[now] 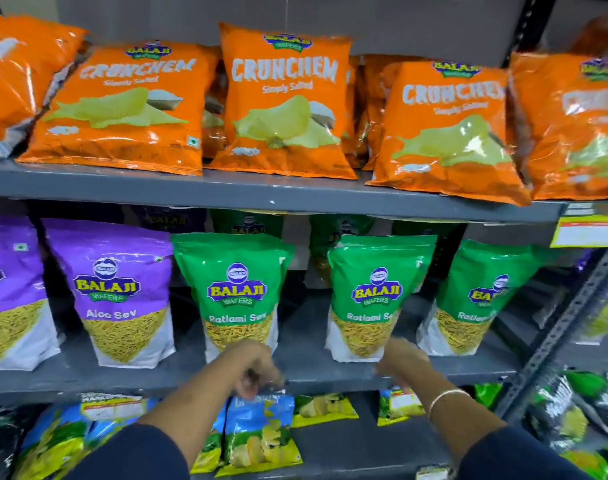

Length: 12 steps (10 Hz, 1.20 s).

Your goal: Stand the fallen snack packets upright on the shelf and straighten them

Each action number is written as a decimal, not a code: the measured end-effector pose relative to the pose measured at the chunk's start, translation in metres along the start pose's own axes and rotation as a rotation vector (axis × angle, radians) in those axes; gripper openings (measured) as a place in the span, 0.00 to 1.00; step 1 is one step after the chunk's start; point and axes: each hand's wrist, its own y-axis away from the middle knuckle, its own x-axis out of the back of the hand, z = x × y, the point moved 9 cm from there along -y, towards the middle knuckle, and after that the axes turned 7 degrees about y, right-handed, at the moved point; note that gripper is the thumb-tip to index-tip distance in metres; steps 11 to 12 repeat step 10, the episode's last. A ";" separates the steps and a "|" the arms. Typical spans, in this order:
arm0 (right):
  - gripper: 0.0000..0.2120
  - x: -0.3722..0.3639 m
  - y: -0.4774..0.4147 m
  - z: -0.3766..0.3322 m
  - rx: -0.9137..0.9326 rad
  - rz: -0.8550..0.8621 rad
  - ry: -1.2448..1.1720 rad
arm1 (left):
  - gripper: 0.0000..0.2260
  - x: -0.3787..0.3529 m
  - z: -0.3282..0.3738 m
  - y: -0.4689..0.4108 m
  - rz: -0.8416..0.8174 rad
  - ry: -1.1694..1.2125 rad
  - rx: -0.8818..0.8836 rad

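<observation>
On the bottom shelf a blue and yellow chip packet (261, 431) stands upright. My left hand (252, 368) pinches its top edge. My right hand (404, 363) is blurred by the edge of the middle shelf (122, 381), above a small blue and yellow packet (397, 405); I cannot tell whether it holds anything. A yellow packet (325, 407) lies between the two. Green Ratlami Sev pouches (238, 296) and purple Aloo Sev pouches (117, 292) stand upright on the middle shelf.
Orange Crunchem bags (285, 102) lean along the top shelf (261, 197). A perforated metal upright (569, 317) runs down the right side, with dark green packets (572, 407) beyond it. More blue and green packets (60, 438) fill the lower left.
</observation>
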 end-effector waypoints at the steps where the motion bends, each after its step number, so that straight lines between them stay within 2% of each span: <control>1: 0.29 -0.004 -0.037 0.051 0.023 0.011 -0.272 | 0.35 0.008 0.097 -0.006 0.315 0.298 -0.368; 2: 0.49 0.007 -0.044 0.033 0.198 -0.031 -0.776 | 0.42 0.013 0.129 -0.003 0.430 0.503 -0.476; 3: 0.54 0.014 -0.051 0.013 0.296 -0.028 -1.156 | 0.39 0.016 0.137 -0.009 0.502 0.703 -0.492; 4: 0.40 0.012 -0.053 0.005 0.286 0.023 -1.174 | 0.36 0.020 0.127 -0.010 0.568 0.725 -0.454; 5: 0.37 0.006 -0.061 0.002 0.284 0.022 -1.172 | 0.35 0.021 0.120 -0.011 0.592 0.725 -0.428; 6: 0.40 0.007 -0.058 -0.002 0.304 -0.006 -1.177 | 0.35 0.019 0.119 -0.014 0.590 0.737 -0.423; 7: 0.52 0.021 -0.039 0.000 0.320 0.061 -1.186 | 0.34 0.012 0.119 -0.013 0.568 0.734 -0.387; 8: 0.54 0.046 -0.010 0.016 0.264 0.368 -1.020 | 0.33 0.007 0.116 0.000 0.595 0.677 -0.391; 9: 0.42 0.108 0.049 0.021 0.294 0.954 -0.694 | 0.26 0.042 0.111 0.075 1.158 0.351 -0.513; 10: 0.36 0.159 0.096 0.010 0.443 1.274 -0.565 | 0.23 0.062 0.119 0.156 1.590 0.144 -0.770; 12: 0.36 0.159 0.096 0.010 0.443 1.274 -0.565 | 0.23 0.062 0.119 0.156 1.590 0.144 -0.770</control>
